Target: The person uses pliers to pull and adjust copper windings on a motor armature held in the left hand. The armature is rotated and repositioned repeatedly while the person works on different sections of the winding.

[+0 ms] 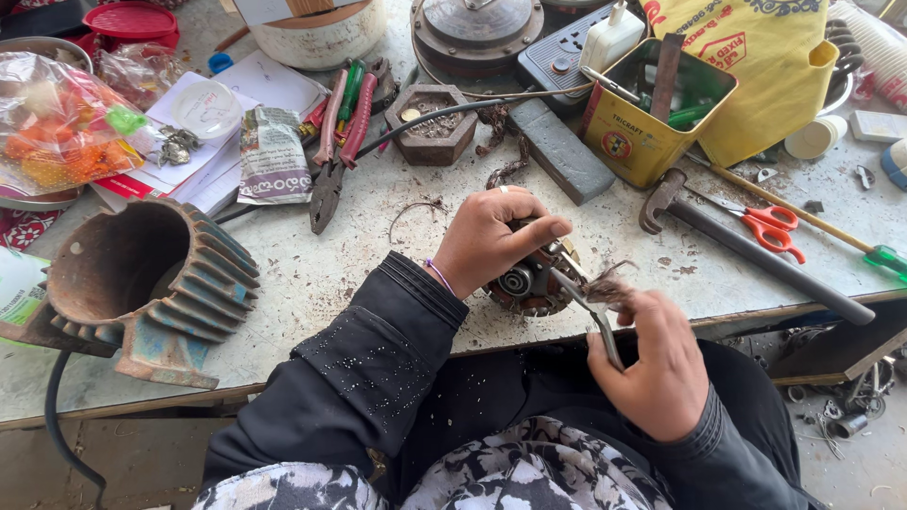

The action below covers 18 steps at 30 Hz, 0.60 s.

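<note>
Scratched, grey-white workbench (359,274) top, dusted with metal scraps and wire ends, fills the view; its front edge runs just below my hands.

My left hand (491,241) is closed over the top of a small motor rotor (529,281), a round metal part with a ringed bearing face and dark copper windings, held at the bench's front edge. My right hand (657,364) is wrapped around the handles of slim grey pliers (590,312); the pliers' tip reaches up to the rotor's right side, where a tuft of frayed wire (614,283) sticks out. Whether the tip bites the wire I cannot tell.

Left of my hands stands a rusty, ribbed cast motor housing (151,279), hollow and open-ended, well apart from the rotor. Right of the rotor lie a long-handled hammer (746,250) and red-handled scissors (775,227), both near. Behind, a grey rectangular sharpening stone (559,149) and a yellow tin (652,109) of tools stand. A bare strip of bench between the housing and my left sleeve gives open room.
</note>
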{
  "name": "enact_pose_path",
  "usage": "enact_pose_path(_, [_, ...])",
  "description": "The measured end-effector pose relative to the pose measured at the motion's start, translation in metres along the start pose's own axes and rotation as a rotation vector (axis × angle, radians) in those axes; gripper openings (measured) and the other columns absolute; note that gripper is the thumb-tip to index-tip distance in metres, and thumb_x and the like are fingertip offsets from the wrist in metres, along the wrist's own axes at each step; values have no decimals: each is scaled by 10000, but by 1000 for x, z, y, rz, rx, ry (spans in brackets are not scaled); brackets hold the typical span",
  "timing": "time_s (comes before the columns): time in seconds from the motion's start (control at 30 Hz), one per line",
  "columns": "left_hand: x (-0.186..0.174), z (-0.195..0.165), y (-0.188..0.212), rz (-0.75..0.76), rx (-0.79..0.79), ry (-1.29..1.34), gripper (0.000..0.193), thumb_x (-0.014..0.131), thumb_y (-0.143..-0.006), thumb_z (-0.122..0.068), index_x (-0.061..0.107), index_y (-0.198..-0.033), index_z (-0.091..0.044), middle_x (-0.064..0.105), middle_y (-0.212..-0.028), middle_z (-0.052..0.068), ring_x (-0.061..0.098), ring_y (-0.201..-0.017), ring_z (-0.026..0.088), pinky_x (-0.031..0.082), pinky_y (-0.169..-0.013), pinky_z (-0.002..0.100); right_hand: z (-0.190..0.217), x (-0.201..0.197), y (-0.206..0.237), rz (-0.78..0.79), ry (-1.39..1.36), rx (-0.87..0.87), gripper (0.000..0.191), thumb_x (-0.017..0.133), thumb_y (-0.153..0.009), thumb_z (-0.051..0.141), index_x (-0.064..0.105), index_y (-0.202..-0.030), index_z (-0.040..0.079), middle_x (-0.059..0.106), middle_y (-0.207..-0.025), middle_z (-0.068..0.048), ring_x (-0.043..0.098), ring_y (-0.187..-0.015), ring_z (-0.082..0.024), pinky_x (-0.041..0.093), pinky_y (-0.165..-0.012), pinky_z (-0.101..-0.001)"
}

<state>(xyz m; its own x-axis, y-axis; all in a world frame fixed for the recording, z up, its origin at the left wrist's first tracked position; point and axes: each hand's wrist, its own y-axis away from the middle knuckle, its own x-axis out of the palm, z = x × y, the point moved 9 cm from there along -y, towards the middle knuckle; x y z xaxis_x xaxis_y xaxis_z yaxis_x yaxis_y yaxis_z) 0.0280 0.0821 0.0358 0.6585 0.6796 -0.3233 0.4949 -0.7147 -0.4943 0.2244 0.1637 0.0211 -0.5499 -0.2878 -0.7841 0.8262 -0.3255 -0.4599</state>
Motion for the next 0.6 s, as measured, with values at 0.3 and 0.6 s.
enact_pose_path(0.3, [0, -3, -1, -10, -1, -57, 465, 713, -932, -477, 753, -790, -35, 672, -680, 39, 651, -615, 140, 502, -583, 298, 5, -9, -1, -127, 30, -94, 507, 742, -812, 83, 518, -1259, 3, 574, -1249, -165, 556, -1095, -352, 447, -992, -450])
enact_pose_path(0.6, [-1, -6, 0, -40, 8, -121, 457, 709, -939, -460, 739, -767, -38, 637, -654, 47, 632, -589, 162, 484, -556, 315, -13, 5, 5, 96, -204, 147, 383, 725, -874, 173, 613, -1202, 9, 711, -926, -99, 708, -838, -218, 544, -761, -340])
